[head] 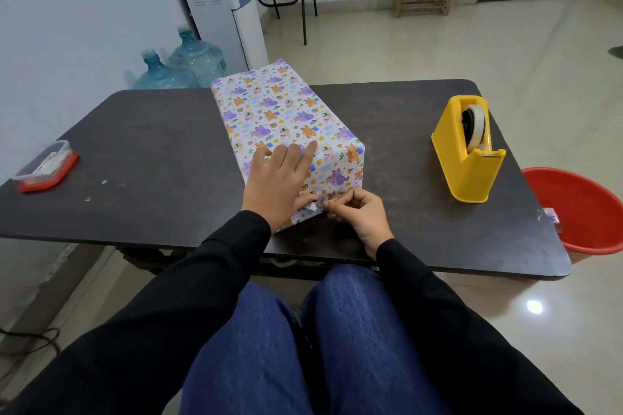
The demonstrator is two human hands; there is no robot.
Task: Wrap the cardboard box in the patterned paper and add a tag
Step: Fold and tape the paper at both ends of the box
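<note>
While a clear tub [45, 163] with a red lid is sitting upside down at the tabletop's [151, 131] left edge, the box [286, 118], already covered in patterned paper, is lying in the middle, running from the far edge toward the person. The left hand [279, 178] is lying flat over the box's near top corner, its fingers [305, 153] spread and released, pressing the paper down rather than gripping it. Just beside it, at the bottom of the box's near end, the right hand [362, 212] is curling inward, its fingers [333, 204] pinching at a small white flap of paper or tape against the box; I cannot tell which it is. Both sleeves are black, and blue jeans are showing below the tabletop. Well apart to the right, a yellow tape dispenser [467, 150] is standing upright with a roll inside. Past the right edge, a red bucket [580, 209] is sitting on the floor.
</note>
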